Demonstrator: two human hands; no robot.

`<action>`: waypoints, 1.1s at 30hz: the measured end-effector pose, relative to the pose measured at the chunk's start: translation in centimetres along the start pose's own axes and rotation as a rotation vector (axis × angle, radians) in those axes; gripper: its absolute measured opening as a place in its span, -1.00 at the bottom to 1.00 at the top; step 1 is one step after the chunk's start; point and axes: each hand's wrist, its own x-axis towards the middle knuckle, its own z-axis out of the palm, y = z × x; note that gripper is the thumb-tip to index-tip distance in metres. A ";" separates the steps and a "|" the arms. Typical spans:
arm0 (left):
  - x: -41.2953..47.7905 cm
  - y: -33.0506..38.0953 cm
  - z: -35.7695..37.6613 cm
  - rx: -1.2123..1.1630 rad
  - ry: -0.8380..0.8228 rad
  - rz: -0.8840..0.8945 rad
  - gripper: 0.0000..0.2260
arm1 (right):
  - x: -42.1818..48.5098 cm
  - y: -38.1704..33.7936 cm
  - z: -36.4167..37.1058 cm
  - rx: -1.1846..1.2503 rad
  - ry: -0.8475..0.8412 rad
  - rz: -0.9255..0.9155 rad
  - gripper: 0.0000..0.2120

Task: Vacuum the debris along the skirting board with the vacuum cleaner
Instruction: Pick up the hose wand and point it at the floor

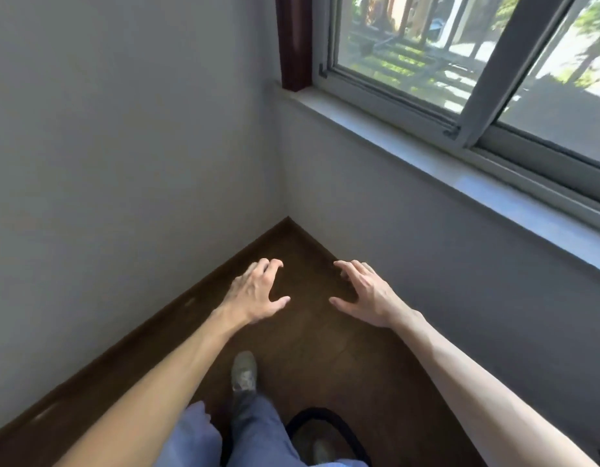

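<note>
Head view: black hose [315,412] part-hidden by legs [258,429], btm edge

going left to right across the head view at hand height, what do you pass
left-hand wall → dark skirting board → left hand → brown floor → right hand → right-hand wall
</note>
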 end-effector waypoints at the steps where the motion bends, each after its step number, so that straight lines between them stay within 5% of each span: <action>1: 1.9 0.1 0.0 -0.003 -0.010 0.041 -0.42 | 0.3 0.8 -0.2 -0.006 0.016 0.038 -0.31; 9: 16.0 1.4 1.9 0.004 -0.168 0.448 -0.40 | 0.2 5.0 -1.1 -0.021 0.208 0.473 -0.32; 17: 23.2 5.9 3.6 0.040 -0.353 0.919 -0.43 | -4.7 1.9 0.5 0.028 0.487 0.962 -0.30; 33: 14.1 17.7 6.8 0.126 -0.596 1.677 -0.41 | -18.8 -17.6 11.0 0.047 0.978 1.770 -0.34</action>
